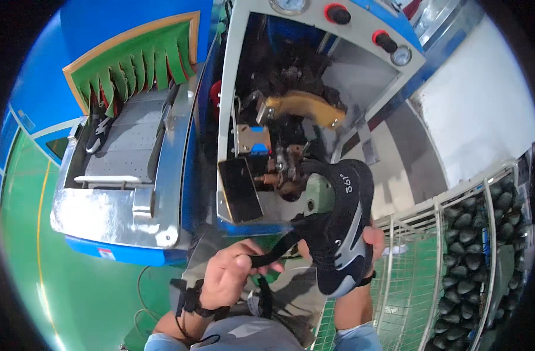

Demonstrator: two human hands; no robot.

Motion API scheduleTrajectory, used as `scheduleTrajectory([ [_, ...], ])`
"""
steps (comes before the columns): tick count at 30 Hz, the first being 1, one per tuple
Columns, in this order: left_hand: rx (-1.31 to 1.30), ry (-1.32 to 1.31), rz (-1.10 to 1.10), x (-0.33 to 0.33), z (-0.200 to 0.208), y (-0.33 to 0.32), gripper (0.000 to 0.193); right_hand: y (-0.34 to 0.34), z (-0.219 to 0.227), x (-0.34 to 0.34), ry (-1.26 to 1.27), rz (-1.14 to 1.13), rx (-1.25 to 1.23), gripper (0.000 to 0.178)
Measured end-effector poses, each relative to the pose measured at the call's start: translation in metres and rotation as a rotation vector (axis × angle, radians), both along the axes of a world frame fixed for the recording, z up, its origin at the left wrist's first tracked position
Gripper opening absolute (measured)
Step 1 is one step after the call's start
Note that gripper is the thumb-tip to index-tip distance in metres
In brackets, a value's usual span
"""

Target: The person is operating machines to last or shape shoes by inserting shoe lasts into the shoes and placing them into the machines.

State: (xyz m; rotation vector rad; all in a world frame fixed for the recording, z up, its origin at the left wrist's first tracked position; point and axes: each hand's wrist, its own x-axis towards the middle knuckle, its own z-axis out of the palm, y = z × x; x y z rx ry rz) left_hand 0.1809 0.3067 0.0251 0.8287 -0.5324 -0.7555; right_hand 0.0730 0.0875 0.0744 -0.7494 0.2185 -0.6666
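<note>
A black and grey sports shoe (339,248) hangs toe-down in front of me, with a green shoe last (319,198) showing in its opening. My right hand (371,241) is closed around the shoe from behind; its thumb side shows at the right edge and most fingers are hidden. Left of the shoe, my left hand (225,274) pinches a black strap (282,247) between thumb and fingers. That strap stretches across to the shoe's upper; where it joins cannot be made out. Both wrists carry dark bands.
A machine with brown pads (305,106), gauges and red-collared knobs stands ahead. A phone-like dark panel (240,190) leans at its front edge. To the left, a conveyor (130,140) carries another shoe (99,133) by a green curtain. Wire racks (437,263) with several dark rounded pieces stand right.
</note>
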Motion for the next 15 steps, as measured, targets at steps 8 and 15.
scheduleTrajectory([
  [8, 0.679, -0.472, -0.104, 0.022, -0.043, -0.017, 0.033, -0.038, 0.086, 0.065, 0.472, -0.055, -1.053, 0.080],
  [15, 0.617, -0.519, -0.312, 0.005, -0.072, -0.021, 0.030, -0.069, 0.106, 0.128, 1.031, 0.028, -1.590, 0.078],
])
